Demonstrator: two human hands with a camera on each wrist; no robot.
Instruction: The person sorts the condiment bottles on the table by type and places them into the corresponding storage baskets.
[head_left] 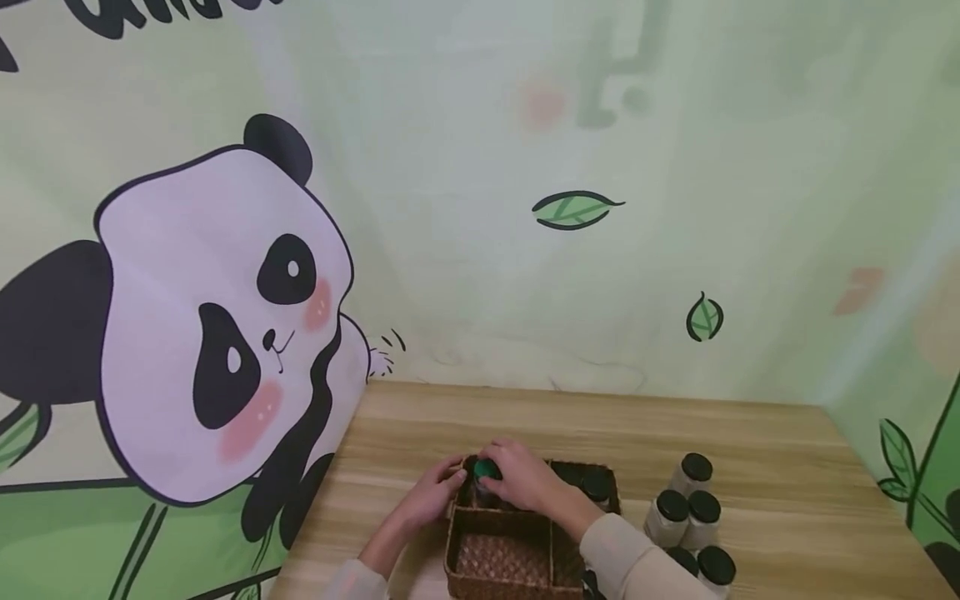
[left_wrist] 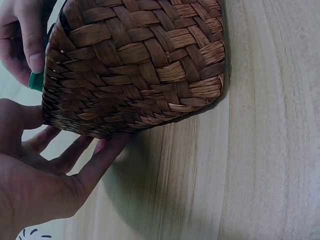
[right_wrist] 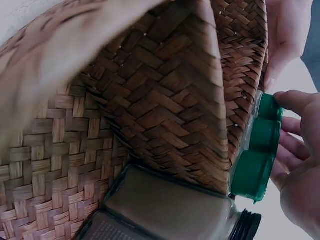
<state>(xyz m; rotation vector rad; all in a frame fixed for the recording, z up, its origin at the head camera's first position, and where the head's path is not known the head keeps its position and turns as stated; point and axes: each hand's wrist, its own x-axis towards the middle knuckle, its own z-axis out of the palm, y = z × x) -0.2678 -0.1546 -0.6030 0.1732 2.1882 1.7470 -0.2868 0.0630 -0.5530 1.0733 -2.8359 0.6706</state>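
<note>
"While your left hand (head_left: 435, 493) grips the basket's (head_left: 502, 560) back-left corner, where's the green-lidded jar (head_left: 486, 470)?"

"Inside the back-left compartment (head_left: 504, 512), pinched near its top by my right hand (head_left: 519, 475). I'd guide it straight, with the basket held steady."

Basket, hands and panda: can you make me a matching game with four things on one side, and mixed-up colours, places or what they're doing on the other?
Things
1. Panda
2. Left hand
3. Basket
4. Right hand

Clues
A. Brown and woven
B. Pinches a green lid
C. Printed on the backdrop
D. Grips a corner of something woven

Right pairs: 1-C, 2-D, 3-A, 4-B
</note>
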